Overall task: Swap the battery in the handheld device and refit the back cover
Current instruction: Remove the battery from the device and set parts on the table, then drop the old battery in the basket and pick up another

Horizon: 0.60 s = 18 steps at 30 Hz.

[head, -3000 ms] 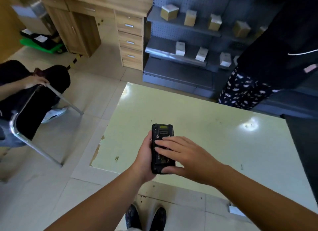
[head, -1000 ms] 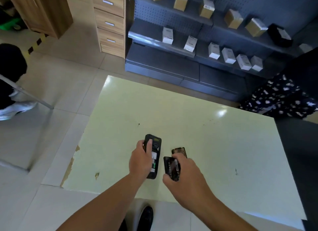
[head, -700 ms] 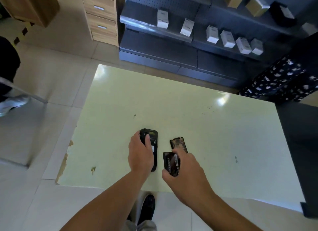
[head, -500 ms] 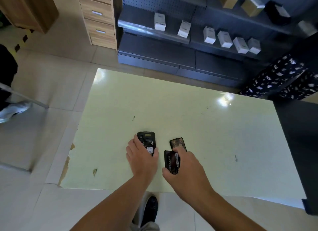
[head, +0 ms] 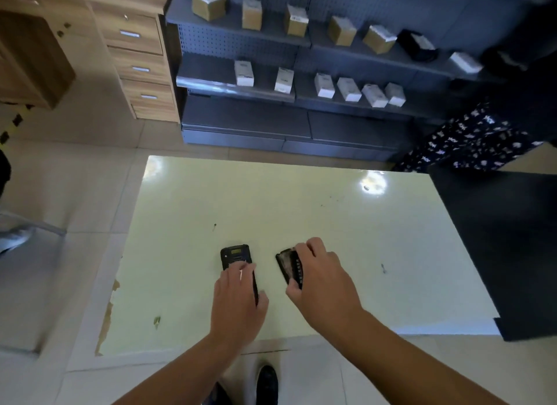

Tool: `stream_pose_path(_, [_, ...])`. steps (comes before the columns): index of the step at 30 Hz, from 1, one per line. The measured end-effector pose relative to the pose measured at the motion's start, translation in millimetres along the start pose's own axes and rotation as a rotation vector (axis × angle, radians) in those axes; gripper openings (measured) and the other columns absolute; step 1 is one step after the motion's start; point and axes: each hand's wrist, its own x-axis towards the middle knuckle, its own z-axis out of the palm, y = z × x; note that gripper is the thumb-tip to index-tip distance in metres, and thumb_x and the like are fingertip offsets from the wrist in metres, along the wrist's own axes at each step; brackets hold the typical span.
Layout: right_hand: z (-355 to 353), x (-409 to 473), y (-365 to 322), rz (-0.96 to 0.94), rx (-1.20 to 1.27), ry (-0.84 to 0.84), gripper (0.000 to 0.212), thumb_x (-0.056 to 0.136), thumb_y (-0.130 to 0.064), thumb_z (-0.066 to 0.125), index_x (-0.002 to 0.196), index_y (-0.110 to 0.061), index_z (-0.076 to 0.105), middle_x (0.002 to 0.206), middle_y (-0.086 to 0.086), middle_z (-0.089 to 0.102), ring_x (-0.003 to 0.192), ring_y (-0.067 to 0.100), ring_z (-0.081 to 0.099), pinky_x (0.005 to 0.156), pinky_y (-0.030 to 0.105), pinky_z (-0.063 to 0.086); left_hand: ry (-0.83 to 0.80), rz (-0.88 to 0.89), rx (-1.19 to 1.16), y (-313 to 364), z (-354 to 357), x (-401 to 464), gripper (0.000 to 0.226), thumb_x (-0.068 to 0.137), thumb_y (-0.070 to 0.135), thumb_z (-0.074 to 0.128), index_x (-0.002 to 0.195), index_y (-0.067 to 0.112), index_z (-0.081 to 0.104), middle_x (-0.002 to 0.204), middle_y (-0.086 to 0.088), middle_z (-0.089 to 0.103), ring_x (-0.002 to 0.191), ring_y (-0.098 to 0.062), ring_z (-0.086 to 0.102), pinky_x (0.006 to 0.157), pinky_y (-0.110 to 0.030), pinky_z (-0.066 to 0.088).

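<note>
The black handheld device [head: 234, 255] lies on the pale green table [head: 316, 217], its top end pointing away from me. My left hand [head: 238, 299] lies flat on its lower half, fingers straight, thumb beside its right edge. To the right, my right hand [head: 324, 279] pinches a dark flat battery [head: 297, 271] between fingers and thumb, tilted over a glossy black back cover [head: 283, 261] on the table. I cannot tell whether the two pieces touch.
Grey shelves [head: 301, 103] with several small boxes stand beyond the table. A wooden drawer unit [head: 141, 67] is at the back left. A person in patterned trousers [head: 464, 142] stands at the far right. A dark surface [head: 497, 239] adjoins the table's right edge.
My right hand has moved forward with the battery and now hovers over the back cover. My left hand has flattened onto the device, which has stayed on the table.
</note>
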Motion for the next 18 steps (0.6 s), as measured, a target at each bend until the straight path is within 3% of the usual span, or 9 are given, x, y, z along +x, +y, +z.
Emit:
stream_pose_path(11, [-23,-22,73,0.056,0.012,-0.068,0.041,0.088,-0.035,0.069,0.120,-0.021,0.048,0.120,0.001,0.042,0.094,0.023,0.055,0.076,0.036,0.057,-0.138,0.162,0.082,58,-22,-19,0.057,0.091,0.044,0.038,0.140,0.018,0.049,0.131,-0.001,0.055,0.122,-0.025,0.052,0.105,-0.038,0.043])
stream_pose_path(15, [-40,-31,117,0.059,0.054,-0.075,0.045,0.087,-0.040,0.072,0.121,-0.022,0.048,0.116,0.000,0.042,0.093,0.023,0.058,0.078,0.035,0.058,-0.166,0.330,0.188,113,-22,-7,0.051,0.096,0.042,0.043,0.141,0.019,0.048,0.136,-0.002,0.052,0.128,-0.026,0.047,0.111,-0.040,0.036])
stream_pose_path(18, [-54,-39,163,0.068,0.063,-0.051,0.047,0.086,-0.042,0.073,0.121,-0.022,0.049,0.116,0.000,0.044,0.092,0.022,0.060,0.080,0.035,0.060,-0.134,0.405,0.222,170,-8,-2,0.052,0.094,0.043,0.044,0.140,0.020,0.053,0.130,-0.002,0.058,0.121,-0.026,0.053,0.107,-0.042,0.041])
